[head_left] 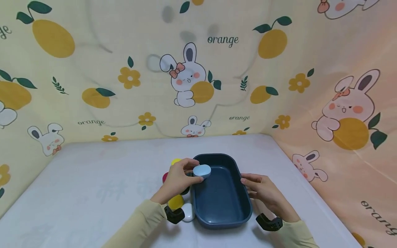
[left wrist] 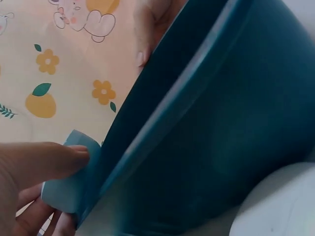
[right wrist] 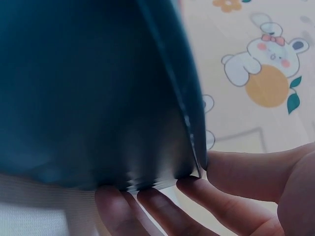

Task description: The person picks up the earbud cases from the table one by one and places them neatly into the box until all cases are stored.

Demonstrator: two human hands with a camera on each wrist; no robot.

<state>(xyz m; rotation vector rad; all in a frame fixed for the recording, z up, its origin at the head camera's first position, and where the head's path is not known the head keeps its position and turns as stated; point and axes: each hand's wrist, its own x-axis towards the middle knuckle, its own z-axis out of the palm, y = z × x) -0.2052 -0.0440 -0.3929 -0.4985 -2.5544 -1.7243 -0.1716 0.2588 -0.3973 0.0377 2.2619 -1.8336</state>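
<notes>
Pale blue piece pinched in my left hand, at the left rim of the dark blue bin, lower centre of the head view.
Thumb lay on one side, fingers on the other; I judged the piece light, stiff and perhaps slippery, not fragile, best taken by its curved sides. My right hand rested fingertips against the bin's outer right wall, thumb at the lip; the bin seemed rigid, best steadied there. A white piece and a yellow piece lay left of it. Writing: "orange", repeated on the printed cloth, clearest at upper centre; no brand legible.
</notes>
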